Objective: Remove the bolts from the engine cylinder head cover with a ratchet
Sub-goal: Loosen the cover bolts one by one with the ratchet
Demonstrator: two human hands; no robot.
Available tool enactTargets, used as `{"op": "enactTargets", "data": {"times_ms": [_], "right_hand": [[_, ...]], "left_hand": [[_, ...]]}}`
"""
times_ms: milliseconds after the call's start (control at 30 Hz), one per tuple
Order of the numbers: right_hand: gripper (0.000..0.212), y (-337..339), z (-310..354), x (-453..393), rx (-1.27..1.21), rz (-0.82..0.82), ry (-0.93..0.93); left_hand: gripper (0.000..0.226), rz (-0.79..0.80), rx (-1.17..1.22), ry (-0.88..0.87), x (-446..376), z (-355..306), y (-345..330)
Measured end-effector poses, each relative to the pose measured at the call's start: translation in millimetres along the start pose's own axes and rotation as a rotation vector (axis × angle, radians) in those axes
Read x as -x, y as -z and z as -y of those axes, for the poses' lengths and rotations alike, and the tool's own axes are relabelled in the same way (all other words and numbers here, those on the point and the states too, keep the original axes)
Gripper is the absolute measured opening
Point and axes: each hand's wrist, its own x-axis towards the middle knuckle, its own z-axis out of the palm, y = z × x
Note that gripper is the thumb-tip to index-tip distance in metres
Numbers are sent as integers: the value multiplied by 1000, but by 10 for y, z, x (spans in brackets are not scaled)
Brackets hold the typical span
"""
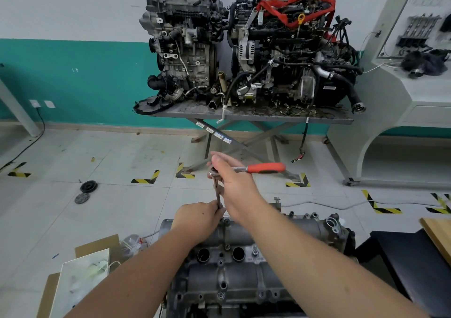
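- The right hand [231, 181] curls over the head of the ratchet [216, 171], fingers wrapped round the top of it; the red handle [266, 168] sticks out free to the right, gripped by nothing
- From the ratchet head a dark extension [216, 190] drops down toward the left hand [197, 220], whose fingers pinch its lower end and steady it just above the far edge of the cover [244, 276]
- The socket and the bolt it is aimed at are hidden behind the left fingers, so I cannot tell whether the tool is seated
- Step in hand, as I judge it: lining the tool up on a bolt at the far rim of the cover, or spinning a loosened one out by hand
- The next move likely calls for keeping the extension upright, then shifting the right hand out to the handle to swing it
- Several other bolts [220, 295] sit in the cover nearer the camera, so much of the task seems left
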Motion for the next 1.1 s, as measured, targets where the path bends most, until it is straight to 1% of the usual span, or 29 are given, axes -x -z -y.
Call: {"op": "enactTargets", "data": {"times_ms": [67,100,167,200,267,300,333,367,433,467,500,567,633,667,700,767,833,867,900,967,1000,1033,1100], "right_hand": [[18,27,-124,24,200,20,169],[21,31,-158,32,281,16,284],[27,51,-222,24,457,-23,595],[27,67,-251,-8,622,-63,775],[22,111,-268,-92,986,-126,1082],[17,133,-239,-124,1116,-135,1169],[13,155,-191,-146,1213,-119,1217],[11,174,-140,-158,1301,-95,1238],[13,185,-57,-161,1501,-65,1235],[14,174,-16,-151,1606,-65,1226],[15,147,26,-129,1693,-62,1182],[29,60,138,-56,1805,13,955],[42,-18,256,-42,1821,128,700],[43,-48,309,-52,1829,166,637],[42,-71,355,-67,1837,189,586],[36,-93,425,-110,1805,196,465],[34,-95,488,-135,1664,193,302],[34,-91,511,-138,1513,206,202],[31,-87,520,-140,1303,218,93],[20,-82,505,-102,808,217,-123],[14,-73,471,-80,572,209,-198],[12,-51,422,-67,370,202,-243],[20,-30,301,-56,49,185,-281]], "left_hand": [[37,18,4,14,6,-6,14],[38,28,15,26,7,-6,21],[38,73,-10,52,7,-13,36],[34,98,-28,39,7,-16,38],[16,116,-38,14,17,-37,73],[18,107,-26,18,23,-36,88],[29,60,-3,12,28,-39,89],[36,9,4,2,22,-38,73],[37,-42,94,5,26,-54,68],[35,-23,133,19,26,-59,70],[33,2,109,37,19,-50,80],[30,14,-16,9,12,-25,78],[25,39,-114,-67,32,-10,68],[30,40,-135,-83,38,-2,59],[34,25,-99,-65,37,10,38],[40,-1,36,4,42,4,43],[41,7,62,21,25,-13,39],[41,18,63,18,22,-18,36],[41,23,58,22,24,-21,44],[43,-1,79,32,10,-14,36],[44,-5,86,38,12,-13,33],[44,6,80,42,20,-16,42],[42,8,56,31,27,-20,46]]}}
